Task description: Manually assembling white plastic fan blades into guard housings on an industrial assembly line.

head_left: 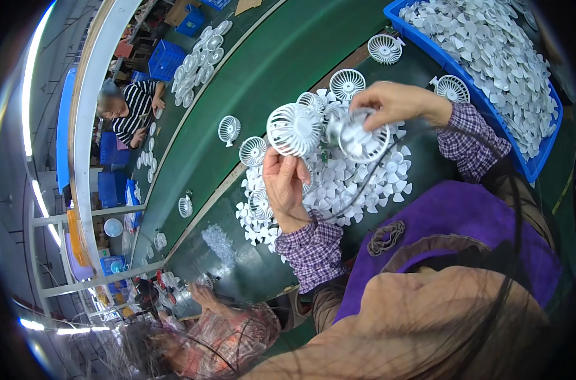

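As the head view shows, the left hand grasps a slatted white fan cage at frame centre, and the right hand grips a blurred white fan part to its right. Below, white fan blades heap the surface; a blue crate sits upper right.

Fairly bright, even light falls across the bench, which shows a soft sheen near the small clear pieces. White strip lights along the left glare to pure white. The white fan part at the right hand is smeared by motion blur. Nearby strands of hair look soft. Straight edges bow outward, and the corners darken to black, with bluish fringing at the left rim.
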A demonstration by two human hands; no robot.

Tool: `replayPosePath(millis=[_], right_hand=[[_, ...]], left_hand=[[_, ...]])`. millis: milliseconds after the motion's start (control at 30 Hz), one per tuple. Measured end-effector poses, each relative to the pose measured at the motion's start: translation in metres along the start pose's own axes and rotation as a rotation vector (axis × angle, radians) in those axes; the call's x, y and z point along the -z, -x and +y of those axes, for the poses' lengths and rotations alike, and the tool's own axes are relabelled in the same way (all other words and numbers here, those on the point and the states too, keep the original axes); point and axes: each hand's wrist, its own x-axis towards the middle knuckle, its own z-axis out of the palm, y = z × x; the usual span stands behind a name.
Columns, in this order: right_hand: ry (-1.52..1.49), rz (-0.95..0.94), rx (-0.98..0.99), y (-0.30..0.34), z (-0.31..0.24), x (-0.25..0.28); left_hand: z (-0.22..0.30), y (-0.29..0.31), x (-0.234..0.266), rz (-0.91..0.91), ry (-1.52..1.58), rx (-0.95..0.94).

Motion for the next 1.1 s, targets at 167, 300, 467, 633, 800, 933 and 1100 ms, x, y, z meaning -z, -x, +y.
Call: replayPosePath(millis=[167, 300, 467, 633, 800, 933, 1100], right_hand=[[0.546, 0.105, 0.039, -0.003, 0.015, -0.01], [0.133, 0.207, -0.046, -0.006, 0.02, 0.015], [-0.416, 0.145, -0.011, 0.008, 0.009, 0.024], [-0.695, 0.105, 0.008, 0.001, 0.012, 0.01], [-0.774, 0.056, 0.02, 0.002, 0.018, -0.001], [-0.853, 0.059, -0.001, 0.004, 0.023, -0.015], [-0.877, 0.169, -0.024, 0.008, 0.024, -0.023]], left_hand=[[0.012, 0.007, -0.014, -0.066, 0.171, -0.121], [0.011, 0.031, 0.019, 0.035, 0.001, -0.058], [-0.002, 0.048, 0.02, 0.049, 0.08, 0.1], [-0.02, 0.046, 0.012, 0.039, 0.192, 0.244], [-0.056, 0.053, 0.009, 0.061, 0.4, 0.488], [-0.071, 0.054, -0.017, 0.023, 0.502, 0.506], [-0.066, 0.061, -0.023, 0.152, 0.445, 0.439]])
